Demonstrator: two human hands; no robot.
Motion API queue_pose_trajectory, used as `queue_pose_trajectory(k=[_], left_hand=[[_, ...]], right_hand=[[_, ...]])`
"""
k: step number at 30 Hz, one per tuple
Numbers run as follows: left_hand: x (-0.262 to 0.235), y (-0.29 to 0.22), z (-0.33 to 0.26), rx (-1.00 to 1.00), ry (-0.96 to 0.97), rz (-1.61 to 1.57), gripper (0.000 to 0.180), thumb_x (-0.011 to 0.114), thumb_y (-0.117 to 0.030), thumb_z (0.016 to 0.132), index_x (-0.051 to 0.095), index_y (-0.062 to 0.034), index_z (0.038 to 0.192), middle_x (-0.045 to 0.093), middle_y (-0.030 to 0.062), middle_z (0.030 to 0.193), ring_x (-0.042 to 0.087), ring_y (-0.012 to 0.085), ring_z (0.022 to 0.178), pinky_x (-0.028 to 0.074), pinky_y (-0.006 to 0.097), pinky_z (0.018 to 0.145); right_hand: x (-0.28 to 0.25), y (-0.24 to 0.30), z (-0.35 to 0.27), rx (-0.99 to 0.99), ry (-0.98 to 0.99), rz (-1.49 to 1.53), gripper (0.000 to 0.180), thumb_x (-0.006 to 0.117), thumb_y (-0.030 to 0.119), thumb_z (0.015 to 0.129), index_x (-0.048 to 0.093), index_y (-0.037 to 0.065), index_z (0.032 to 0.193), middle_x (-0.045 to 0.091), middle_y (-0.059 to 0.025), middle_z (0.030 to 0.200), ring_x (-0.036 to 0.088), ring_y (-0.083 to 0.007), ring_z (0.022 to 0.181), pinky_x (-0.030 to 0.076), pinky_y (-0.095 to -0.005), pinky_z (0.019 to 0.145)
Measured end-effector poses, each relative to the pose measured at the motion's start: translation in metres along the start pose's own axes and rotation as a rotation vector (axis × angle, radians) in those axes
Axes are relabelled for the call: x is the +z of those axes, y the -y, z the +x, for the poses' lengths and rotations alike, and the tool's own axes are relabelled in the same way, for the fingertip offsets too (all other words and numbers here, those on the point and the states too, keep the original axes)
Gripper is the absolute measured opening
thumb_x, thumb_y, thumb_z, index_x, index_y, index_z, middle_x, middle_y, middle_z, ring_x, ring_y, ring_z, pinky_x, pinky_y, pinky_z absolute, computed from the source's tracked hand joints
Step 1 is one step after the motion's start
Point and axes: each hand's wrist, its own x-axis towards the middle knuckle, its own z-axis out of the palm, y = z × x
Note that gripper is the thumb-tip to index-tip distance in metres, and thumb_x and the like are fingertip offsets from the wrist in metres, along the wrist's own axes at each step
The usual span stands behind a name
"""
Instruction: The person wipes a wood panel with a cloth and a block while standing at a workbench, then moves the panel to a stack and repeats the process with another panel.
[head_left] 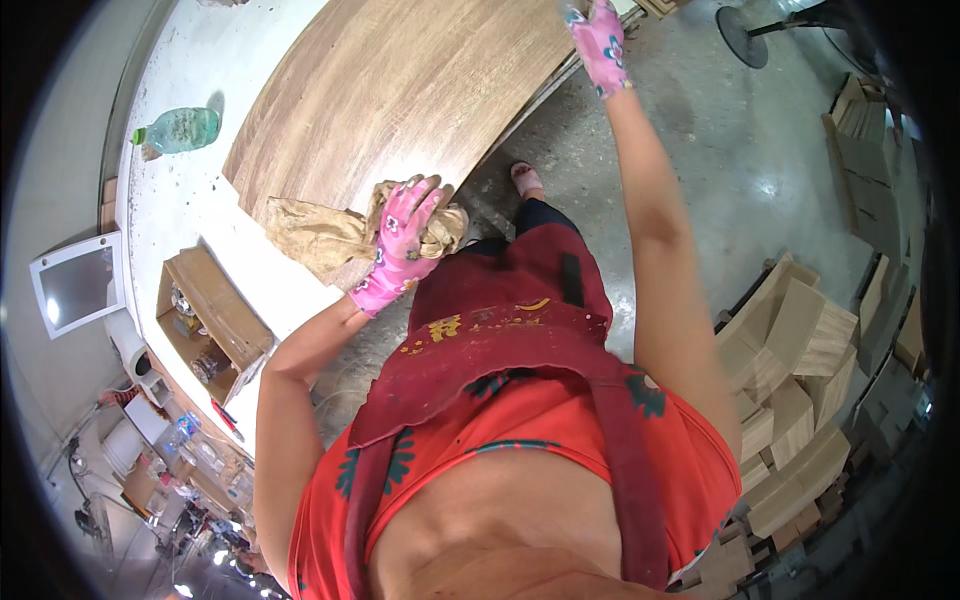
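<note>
A wide wood-grain board (400, 90) lies on the white table (175, 200), reaching from near my body to the far edge of the view. My left hand (405, 240), in a pink flowered glove, is closed over a crumpled tan cloth (315, 232) at the board's near end. Part of the cloth spreads out to the left across the wood. Far out to the right, my right hand (602, 50) wears a matching glove and is at the board's right edge. Its fingers are blurred and partly cut off by the picture's top, so their grip is unclear.
A greenish bottle (182, 130) lies on the table at the left. Nearer stand a cardboard box (225, 320) holding small items and a red pen (228, 420). Stacked panels (790, 370) fill the floor at the right; a round dark stand base (742, 38) is beyond them.
</note>
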Motion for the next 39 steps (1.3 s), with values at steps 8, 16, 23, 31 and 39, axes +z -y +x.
queue_pose_trajectory(k=[8,16,23,31,39], left_hand=[[0.043,0.025,0.106,0.111,-0.092,-0.117,0.089,0.075,-0.014,0.054,0.042,-0.0068,0.136,0.041,0.0181,0.139,0.040,0.0391,0.126,0.033,0.047,0.105],[0.101,0.041,0.249,0.197,-0.115,-0.123,0.079,0.077,-0.017,0.058,0.048,-0.0072,0.131,0.044,0.0182,0.136,0.040,0.0350,0.126,0.034,0.043,0.105],[0.095,0.021,0.316,0.226,-0.115,-0.060,0.051,0.074,-0.020,0.060,0.061,-0.0052,0.108,0.059,0.0123,0.113,0.059,0.0292,0.101,0.046,0.039,0.087],[0.118,0.027,0.322,0.061,-0.287,-0.229,0.021,0.068,-0.023,0.068,0.069,-0.0176,0.088,0.065,0.0065,0.076,0.065,0.0251,0.072,0.051,0.039,0.066],[0.113,0.051,0.189,0.166,-0.225,-0.054,0.055,0.069,-0.014,0.063,0.059,-0.0231,0.117,0.052,0.0008,0.131,0.048,0.0205,0.120,0.030,0.040,0.108]], right_hand=[[-0.036,0.069,-0.003,0.134,0.207,0.427,0.041,0.061,0.011,0.084,0.052,0.004,0.123,0.060,-0.0155,0.110,0.057,-0.0274,0.102,0.044,-0.0363,0.092],[-0.016,0.002,0.006,0.223,0.132,0.797,0.037,0.053,0.007,0.088,0.051,-0.002,0.123,0.060,-0.0113,0.110,0.057,-0.0203,0.103,0.044,-0.0269,0.091],[-0.018,0.000,-0.009,0.398,-0.106,1.021,0.039,0.051,0.015,0.089,0.049,-0.004,0.123,0.056,-0.0141,0.115,0.054,-0.0237,0.106,0.043,-0.0358,0.092],[-0.065,0.096,-0.022,0.036,-0.241,0.514,0.061,0.053,0.044,0.091,0.046,-0.005,0.127,0.055,-0.0186,0.120,0.053,-0.0265,0.110,0.041,-0.0388,0.097],[0.029,0.045,0.013,-0.243,0.346,0.431,0.039,0.053,0.016,0.090,0.049,-0.007,0.122,0.056,-0.0142,0.113,0.055,-0.0222,0.100,0.044,-0.0341,0.091]])
